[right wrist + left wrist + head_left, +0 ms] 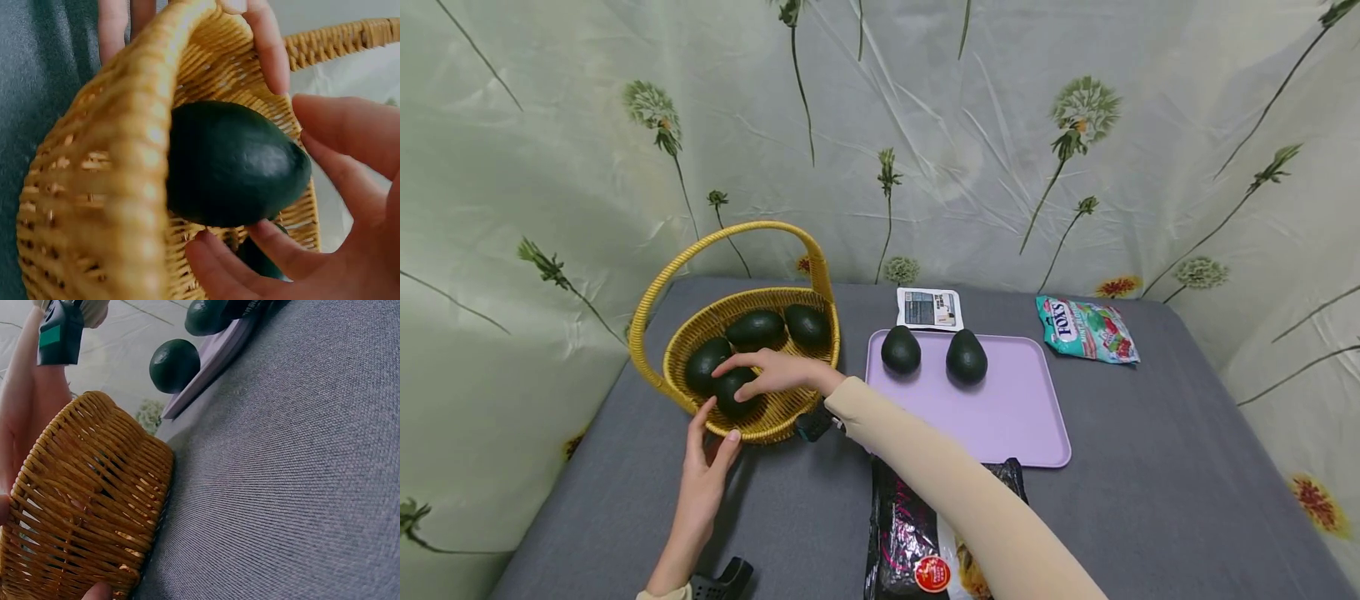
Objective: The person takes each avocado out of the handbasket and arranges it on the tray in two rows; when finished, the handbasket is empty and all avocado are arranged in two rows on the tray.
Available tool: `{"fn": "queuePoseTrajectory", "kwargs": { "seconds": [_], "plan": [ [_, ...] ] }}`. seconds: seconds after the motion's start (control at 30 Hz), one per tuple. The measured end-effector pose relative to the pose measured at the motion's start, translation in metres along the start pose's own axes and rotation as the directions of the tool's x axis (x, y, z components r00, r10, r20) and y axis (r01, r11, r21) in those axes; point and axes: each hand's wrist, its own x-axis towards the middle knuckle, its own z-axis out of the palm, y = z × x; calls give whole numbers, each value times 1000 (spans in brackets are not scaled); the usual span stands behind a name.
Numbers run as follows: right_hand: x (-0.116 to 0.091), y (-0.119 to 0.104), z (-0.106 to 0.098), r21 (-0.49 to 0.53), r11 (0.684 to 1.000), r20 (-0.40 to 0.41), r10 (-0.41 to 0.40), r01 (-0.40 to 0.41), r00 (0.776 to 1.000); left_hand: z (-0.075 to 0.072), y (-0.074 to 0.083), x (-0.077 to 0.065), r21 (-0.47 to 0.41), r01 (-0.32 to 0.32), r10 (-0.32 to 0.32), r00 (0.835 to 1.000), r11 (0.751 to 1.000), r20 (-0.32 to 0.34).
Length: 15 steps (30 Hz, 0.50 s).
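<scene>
A yellow woven basket [786,417] with an arched handle stands at the left of the table and holds several dark green avocados. Inside it, my right hand [782,371] has its fingers and thumb around the avocado nearest the front [237,165], touching its sides; its underside is hidden. My left hand [703,475] grips the front rim, one finger over the edge and the thumb outside. From the left wrist, the basket's woven side [94,506] appears with only fingertips beside it. Two more avocados [901,350] [967,358] rest on a lilac tray [1015,417].
Behind the tray lies a white packet [929,309]. A teal FOX'S candy bag [1086,330] is at the back right. In front of the tray, a black glossy package [902,525] lies partly under my right sleeve [940,475]. A floral curtain [970,167] hangs behind the grey tabletop [1165,483].
</scene>
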Motion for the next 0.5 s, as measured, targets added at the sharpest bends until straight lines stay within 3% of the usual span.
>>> {"fn": "queuePoseTrajectory", "kwargs": {
  "seconds": [0.17, 0.4, 0.5],
  "plan": [
    [1, -1, 5, 9, 998, -2, 67, -67, 998, 1, 0, 0, -10, -9, 9, 1000, 1000, 7],
    [-6, 3, 1, 31, 992, -180, 123, -119, 976, 3, 0, 0, -8, 6, -6, 1000, 1000, -4],
    [-10, 2, -3, 24, 989, -196, 150, -149, 969, 2, 0, 1, -13, 5, -5, 1000, 1000, -4]
  ]
}}
